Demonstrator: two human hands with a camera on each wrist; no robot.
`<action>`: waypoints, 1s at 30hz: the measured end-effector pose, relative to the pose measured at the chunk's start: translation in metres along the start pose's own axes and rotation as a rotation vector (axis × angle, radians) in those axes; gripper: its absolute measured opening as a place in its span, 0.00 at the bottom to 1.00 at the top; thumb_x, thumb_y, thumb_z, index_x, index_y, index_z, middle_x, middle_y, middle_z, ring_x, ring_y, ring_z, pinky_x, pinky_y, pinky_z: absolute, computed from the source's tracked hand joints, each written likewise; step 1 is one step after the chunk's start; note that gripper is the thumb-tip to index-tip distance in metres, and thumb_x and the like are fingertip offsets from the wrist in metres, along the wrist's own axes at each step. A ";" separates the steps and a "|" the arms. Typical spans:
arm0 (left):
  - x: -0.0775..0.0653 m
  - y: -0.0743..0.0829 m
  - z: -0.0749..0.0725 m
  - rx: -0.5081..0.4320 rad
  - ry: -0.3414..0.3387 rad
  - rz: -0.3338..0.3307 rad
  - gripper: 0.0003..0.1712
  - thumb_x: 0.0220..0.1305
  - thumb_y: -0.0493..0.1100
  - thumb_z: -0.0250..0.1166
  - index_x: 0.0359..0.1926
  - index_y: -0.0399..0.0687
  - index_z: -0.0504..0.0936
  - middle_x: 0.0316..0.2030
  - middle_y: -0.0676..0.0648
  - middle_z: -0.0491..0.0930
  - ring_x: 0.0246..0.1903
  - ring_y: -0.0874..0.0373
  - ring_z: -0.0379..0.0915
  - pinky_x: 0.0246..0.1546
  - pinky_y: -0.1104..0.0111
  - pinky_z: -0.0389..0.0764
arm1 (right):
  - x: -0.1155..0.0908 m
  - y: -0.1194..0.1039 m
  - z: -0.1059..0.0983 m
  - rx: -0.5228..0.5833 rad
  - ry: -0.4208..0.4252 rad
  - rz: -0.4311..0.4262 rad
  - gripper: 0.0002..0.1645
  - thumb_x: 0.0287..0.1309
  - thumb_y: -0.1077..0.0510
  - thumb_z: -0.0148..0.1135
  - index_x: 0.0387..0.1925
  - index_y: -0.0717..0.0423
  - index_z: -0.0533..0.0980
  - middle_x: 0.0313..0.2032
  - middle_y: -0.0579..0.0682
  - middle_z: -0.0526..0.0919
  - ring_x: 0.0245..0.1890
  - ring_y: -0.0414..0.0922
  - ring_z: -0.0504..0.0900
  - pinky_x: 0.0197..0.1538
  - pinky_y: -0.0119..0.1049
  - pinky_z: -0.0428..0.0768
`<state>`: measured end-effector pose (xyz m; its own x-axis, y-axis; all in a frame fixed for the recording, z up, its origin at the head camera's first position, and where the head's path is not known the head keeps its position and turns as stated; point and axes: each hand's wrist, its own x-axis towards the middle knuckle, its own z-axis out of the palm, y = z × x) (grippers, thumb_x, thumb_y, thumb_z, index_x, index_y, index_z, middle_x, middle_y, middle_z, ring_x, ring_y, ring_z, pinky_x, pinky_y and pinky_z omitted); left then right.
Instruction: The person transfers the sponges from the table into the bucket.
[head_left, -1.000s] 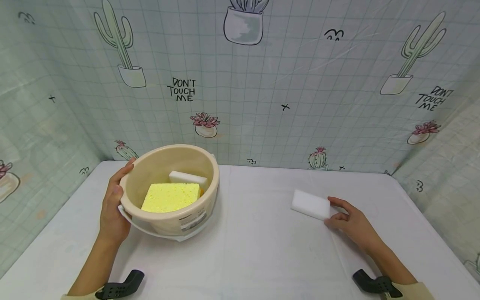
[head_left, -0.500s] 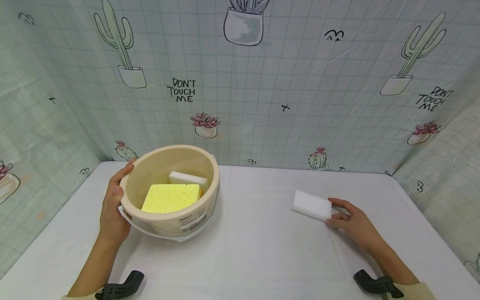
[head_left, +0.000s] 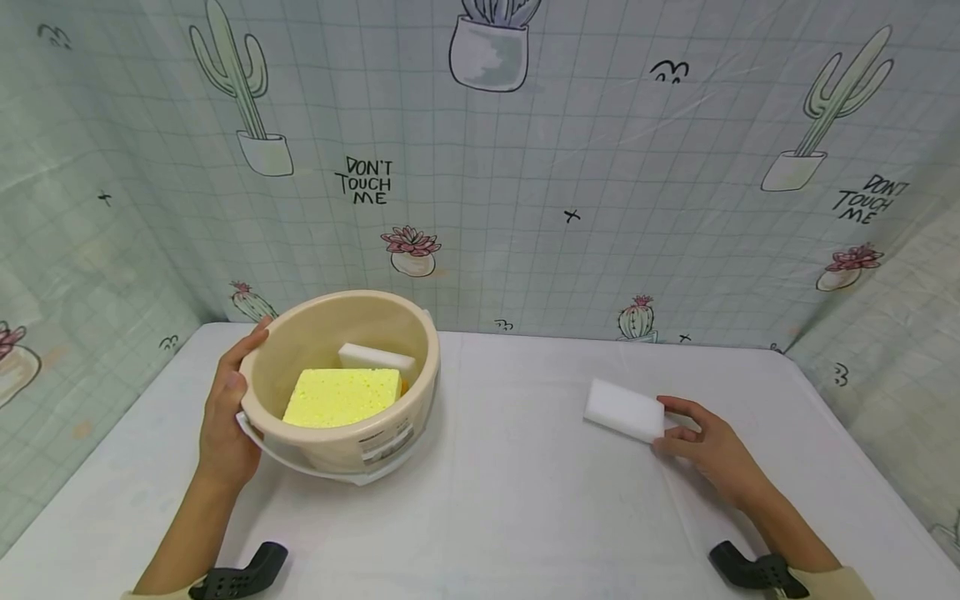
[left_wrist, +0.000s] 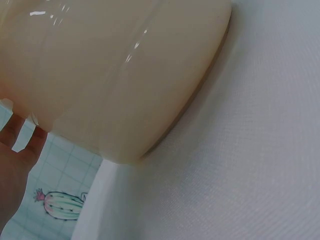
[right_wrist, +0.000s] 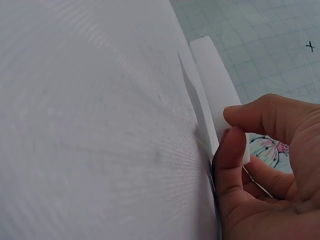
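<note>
My left hand (head_left: 228, 417) holds a cream bucket (head_left: 341, 312) by its left side, close under the rim. The bucket leans toward me, and its lower edge meets the white cloth in the left wrist view. Inside it lie a yellow sponge (head_left: 342, 397) and a white block (head_left: 375, 359), with a bit of orange behind the yellow one. On the right, a white melamine sponge (head_left: 624, 410) is pinched at its right end by my right hand (head_left: 708, 446). In the right wrist view, thumb and fingers sit at the end of that white sponge (right_wrist: 212, 75), low over the cloth.
A white cloth covers the table (head_left: 510, 500). The bucket's white handle (head_left: 322, 475) hangs down at its front. Behind and at both sides stands a curtain (head_left: 495, 167) printed with cacti. Black wrist mounts (head_left: 240, 570) sit on both forearms.
The hands, the bucket and the white sponge hold almost the same places; the right hand and its sponge have shifted only very slightly to the right.
</note>
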<state>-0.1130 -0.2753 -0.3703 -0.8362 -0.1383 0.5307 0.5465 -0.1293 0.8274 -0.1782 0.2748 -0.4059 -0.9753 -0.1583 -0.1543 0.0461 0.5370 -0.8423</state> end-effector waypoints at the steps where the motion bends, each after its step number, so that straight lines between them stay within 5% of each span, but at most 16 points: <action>1: 0.000 0.000 0.000 -0.001 -0.001 0.001 0.28 0.71 0.48 0.43 0.69 0.43 0.63 0.73 0.45 0.49 0.71 0.52 0.42 0.65 0.72 0.56 | 0.000 0.000 0.000 -0.005 0.001 -0.003 0.43 0.56 0.53 0.68 0.69 0.56 0.59 0.43 0.56 0.78 0.37 0.40 0.77 0.31 0.31 0.69; 17: -0.001 0.003 0.001 0.027 0.007 -0.015 0.29 0.71 0.49 0.43 0.69 0.42 0.62 0.73 0.45 0.48 0.71 0.52 0.42 0.65 0.72 0.56 | -0.003 -0.005 0.003 0.014 0.001 -0.057 0.42 0.55 0.53 0.68 0.68 0.57 0.61 0.60 0.58 0.67 0.41 0.41 0.79 0.39 0.30 0.75; 30: -0.002 0.003 0.001 0.002 0.009 -0.011 0.28 0.72 0.49 0.43 0.69 0.44 0.62 0.73 0.46 0.48 0.71 0.52 0.41 0.66 0.71 0.55 | -0.001 -0.019 0.006 0.026 0.001 -0.105 0.40 0.56 0.54 0.68 0.68 0.55 0.61 0.55 0.58 0.72 0.40 0.41 0.80 0.40 0.30 0.76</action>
<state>-0.1102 -0.2744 -0.3685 -0.8419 -0.1460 0.5196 0.5369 -0.1290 0.8337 -0.1767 0.2595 -0.3934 -0.9751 -0.2121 -0.0642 -0.0509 0.4962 -0.8667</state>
